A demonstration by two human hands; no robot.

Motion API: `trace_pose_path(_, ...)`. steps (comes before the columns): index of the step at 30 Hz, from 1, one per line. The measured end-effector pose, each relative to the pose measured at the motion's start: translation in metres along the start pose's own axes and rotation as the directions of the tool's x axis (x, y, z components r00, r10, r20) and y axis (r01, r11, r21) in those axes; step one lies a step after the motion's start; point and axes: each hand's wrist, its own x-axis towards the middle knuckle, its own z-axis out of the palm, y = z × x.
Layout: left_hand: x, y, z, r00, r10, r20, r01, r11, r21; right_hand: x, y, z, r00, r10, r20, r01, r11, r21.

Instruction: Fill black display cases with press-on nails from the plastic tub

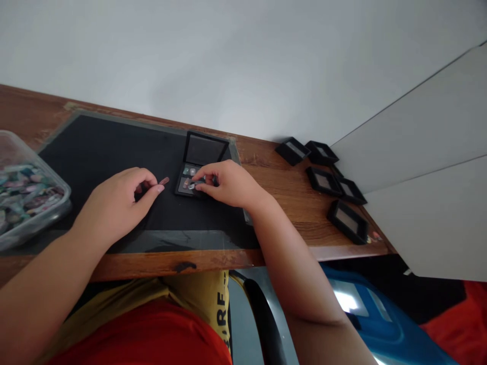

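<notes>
My left hand pinches a small pinkish-brown polished stone between thumb and forefinger, just above the black mat. To its right stands a small black display box, with its windowed lid raised at the back. Several small stones lie in it, among them a green one, a pale one and a pinkish one. My right hand reaches over the box from the right, thumb and forefinger curled around a clear, shiny stone near the front. The hand hides the box's right part.
A clear plastic tub full of mixed coloured stones stands at the left. Several closed black boxes with windows lie on the wooden tabletop at the right. Behind the table rises a white wall; a blue plastic object is at lower right.
</notes>
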Motion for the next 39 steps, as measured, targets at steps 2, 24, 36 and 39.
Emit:
trace_pose_path(2, 0.0, -0.001, 0.001, 1.0, 0.013, -0.021, -0.014, 0.999, -0.031, 0.0, 0.001, 0.001, 0.999, 0.009, -0.033, -0.01, 1.0, -0.023)
trace_pose_path(24, -0.004, 0.012, 0.003, 0.746, 0.503, -0.437, -0.573, 0.819, -0.036, 0.005, -0.001, 0.025, 0.868, -0.37, -0.332, 0.484, 0.783, 0.392)
trace_pose_path(36, -0.009, 0.016, -0.002, 0.791, 0.475, -0.385, -0.532, 0.846, -0.049, -0.002, -0.011, 0.024, 0.927, -0.266, -0.266, 0.359, 0.836, 0.416)
trace_pose_path(39, -0.011, 0.016, -0.006, 0.811, 0.399, -0.427, -0.446, 0.895, -0.011, -0.003, -0.012, 0.028, 0.952, -0.24, -0.19, 0.306, 0.776, 0.551)
